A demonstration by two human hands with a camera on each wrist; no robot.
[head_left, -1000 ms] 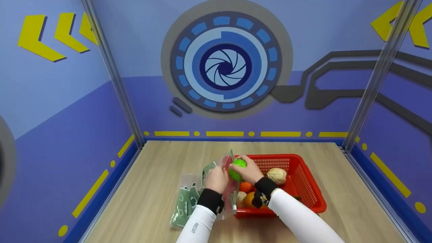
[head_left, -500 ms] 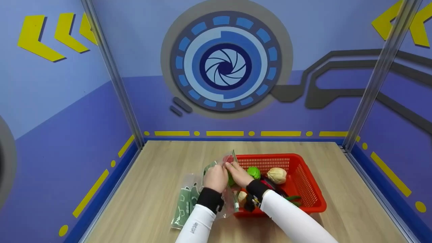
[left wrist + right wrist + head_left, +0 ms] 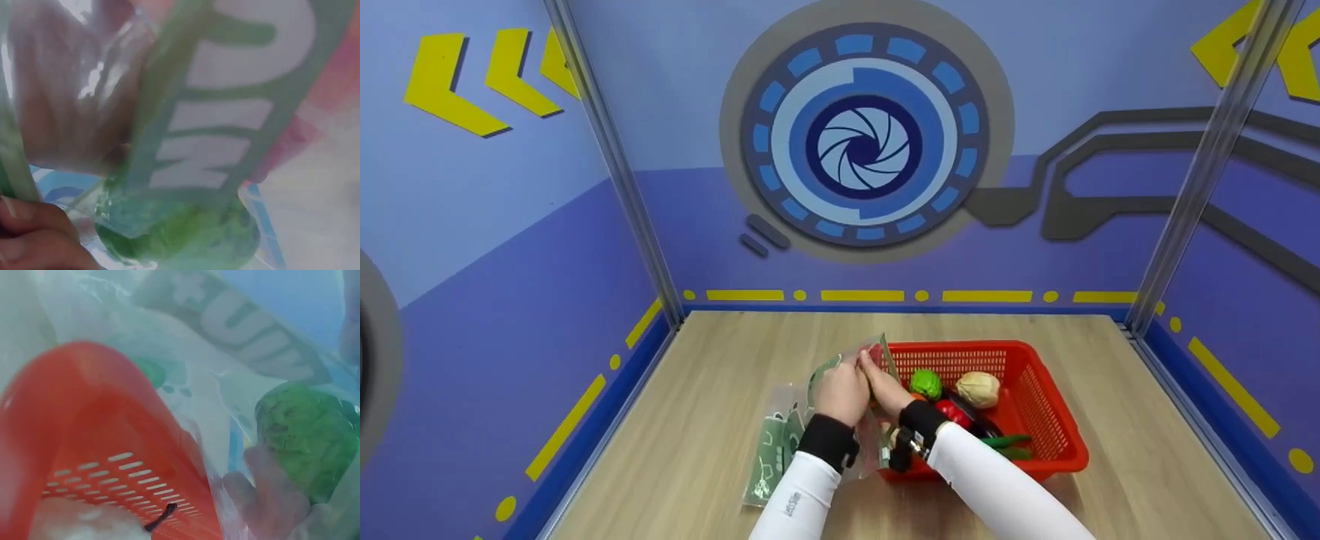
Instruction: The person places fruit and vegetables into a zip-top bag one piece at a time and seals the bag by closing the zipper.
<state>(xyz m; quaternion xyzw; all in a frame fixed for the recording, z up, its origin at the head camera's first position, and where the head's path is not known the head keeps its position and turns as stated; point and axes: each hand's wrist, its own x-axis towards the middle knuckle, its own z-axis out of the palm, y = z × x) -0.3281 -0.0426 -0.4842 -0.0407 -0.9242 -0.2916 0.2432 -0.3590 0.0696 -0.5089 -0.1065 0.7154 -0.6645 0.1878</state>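
My left hand (image 3: 842, 394) grips the edge of a clear zip bag (image 3: 870, 450) with green print, holding it upright at the basket's left end. The right hand (image 3: 886, 388) reaches into the bag's mouth, its fingers around a round, bumpy green custard apple (image 3: 306, 439). Through the printed plastic, the left wrist view shows the custard apple (image 3: 180, 236) below the right hand. In the head view both hands mostly cover it. Left fingertips (image 3: 39, 233) pinch the bag's edge.
The red basket (image 3: 1054, 412) holds a bright green ball-shaped vegetable (image 3: 925, 385), a beige round one (image 3: 978, 389), a red pepper (image 3: 951, 412), a dark eggplant (image 3: 984, 427) and long green peppers (image 3: 1006, 441). Another printed bag (image 3: 767, 457) lies left on the wooden table (image 3: 697, 420).
The right hand has carried the custard apple left from above the basket into the bag, uncovering more of the basket's contents. The left hand has stayed nearly still.
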